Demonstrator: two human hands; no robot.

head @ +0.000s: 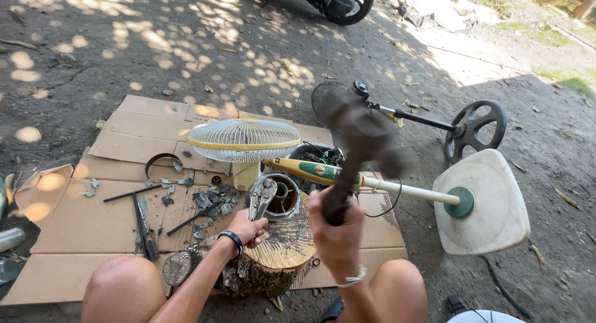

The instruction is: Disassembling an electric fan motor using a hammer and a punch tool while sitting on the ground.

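Observation:
My right hand point(336, 228) grips the dark handle of a hammer point(358, 137), raised and blurred above a wooden stump point(282, 245). My left hand point(246, 227) holds locking pliers point(261, 197), whose jaws clamp a round metal motor part point(285, 199) standing on the stump's top. Behind the stump lies a pedestal fan on its side, with a white wire grille point(243, 140), a yellow-green neck point(313, 171) and a white square base point(490, 202).
Flattened cardboard point(93, 217) covers the dirt ground, strewn with metal scraps point(211, 202), a screwdriver point(143, 227) and a metal ring point(162, 161). A second dark fan stand with round base point(475, 127) lies behind. My knees point(121, 286) frame the stump. A motorbike wheel point(347, 3) stands far back.

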